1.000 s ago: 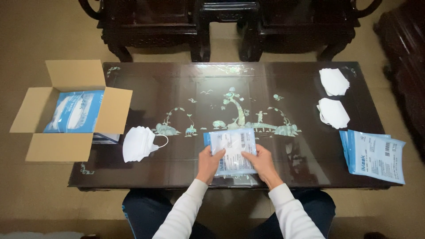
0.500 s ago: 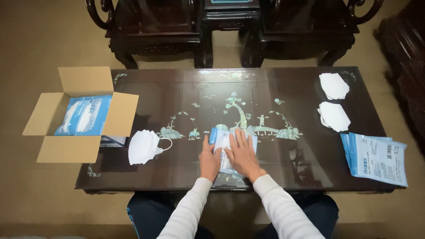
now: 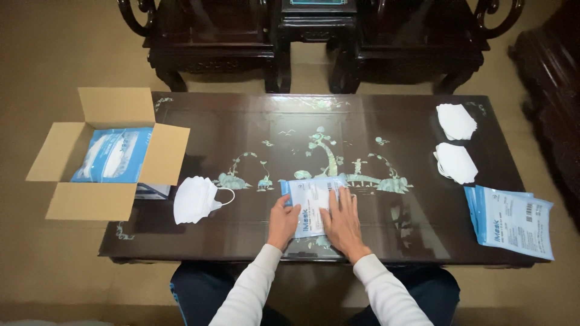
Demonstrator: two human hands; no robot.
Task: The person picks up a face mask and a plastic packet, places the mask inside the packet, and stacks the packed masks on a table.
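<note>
Both hands lie flat on a packet [image 3: 312, 199] at the near middle of the bench [image 3: 254, 151]. My left hand [image 3: 283, 221] rests on its left edge, fingers together and slightly curled over the rim, thumb on the bench side. My right hand [image 3: 342, 219] presses the packet's right half, fingers [image 3: 338, 199] spread and stretched out flat; nothing is pinched. The packet is pale with blue trim and lies flat on the dark inlaid top. Just left of it sits a white mask [image 3: 194, 200], its ear loop toward my left hand. Further left an open carton [image 3: 109, 154] overhangs the bench edge, with blue packets inside. Far right, two small stacks of white masks [image 3: 456, 142] lie well apart from my hands, and a pile of packets [image 3: 513, 220] rests at the right corner.
</note>
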